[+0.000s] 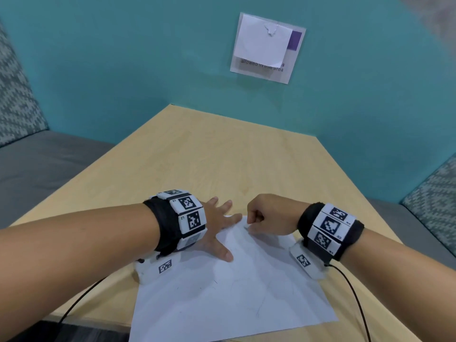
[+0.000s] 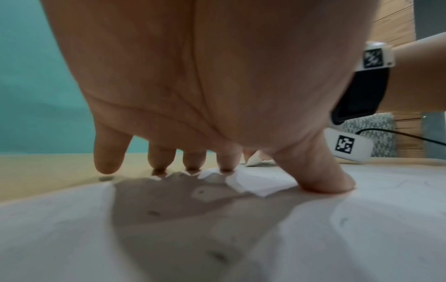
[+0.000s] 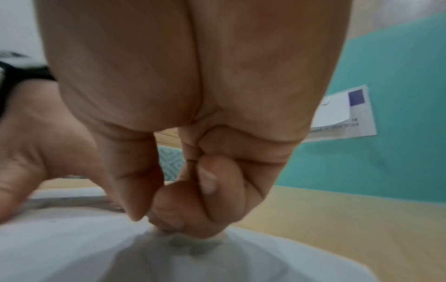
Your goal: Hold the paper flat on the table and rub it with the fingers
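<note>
Together we worked a white sheet of paper [image 1: 229, 287] lying on the wooden table [image 1: 222, 154]. Our left hand [image 1: 217, 225] pressed it flat, fingers spread straight, while our right hand [image 1: 269, 215] pinched its far corner between thumb and curled fingers.

Office lounge booth: wooden table [image 1: 222, 154], upholstered benches [image 1: 37, 164], wall notice [image 1: 266, 48].
</note>
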Available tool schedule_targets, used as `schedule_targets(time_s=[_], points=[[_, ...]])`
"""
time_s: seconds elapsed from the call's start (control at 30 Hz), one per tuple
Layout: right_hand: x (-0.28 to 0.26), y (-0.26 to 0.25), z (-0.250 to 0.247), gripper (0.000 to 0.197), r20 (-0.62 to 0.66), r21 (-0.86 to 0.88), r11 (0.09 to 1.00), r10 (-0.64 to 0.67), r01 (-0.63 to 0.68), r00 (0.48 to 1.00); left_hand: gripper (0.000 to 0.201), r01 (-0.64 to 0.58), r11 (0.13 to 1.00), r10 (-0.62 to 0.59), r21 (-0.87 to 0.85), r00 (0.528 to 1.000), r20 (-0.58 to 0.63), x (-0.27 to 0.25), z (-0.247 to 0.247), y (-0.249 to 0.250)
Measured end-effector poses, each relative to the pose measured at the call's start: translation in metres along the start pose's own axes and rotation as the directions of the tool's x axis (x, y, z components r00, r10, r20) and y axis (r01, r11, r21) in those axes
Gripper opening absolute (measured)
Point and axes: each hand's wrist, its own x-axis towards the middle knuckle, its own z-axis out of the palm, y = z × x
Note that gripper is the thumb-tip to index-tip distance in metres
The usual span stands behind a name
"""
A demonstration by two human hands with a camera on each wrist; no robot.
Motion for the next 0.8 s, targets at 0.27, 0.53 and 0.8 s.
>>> schedule_targets(time_s=[0.27, 0.53, 0.8], points=[[-0.001, -0.002, 0.001, 0.01, 0.01, 0.015, 1.0, -0.009, 0.009, 1.0, 0.103, 0.006, 1.0, -0.005, -0.029, 1.0, 0.02, -0.003, -0.003, 0.001], [-0.005, -0.008, 0.005, 0.013, 0.032, -0.009, 0.999, -0.046, 0.046, 0.998, 0.104, 0.0, 0.999, 0.002, -0.041, 0.999, 0.032, 0.0, -0.001, -0.001], [-0.01, -0.019, 0.012, 0.012, 0.065, -0.002, 0.994, -0.112, 0.112, 0.992, 0.102, -0.013, 0.999, 0.014, -0.045, 1.0, 0.012, -0.004, -0.003, 0.001]])
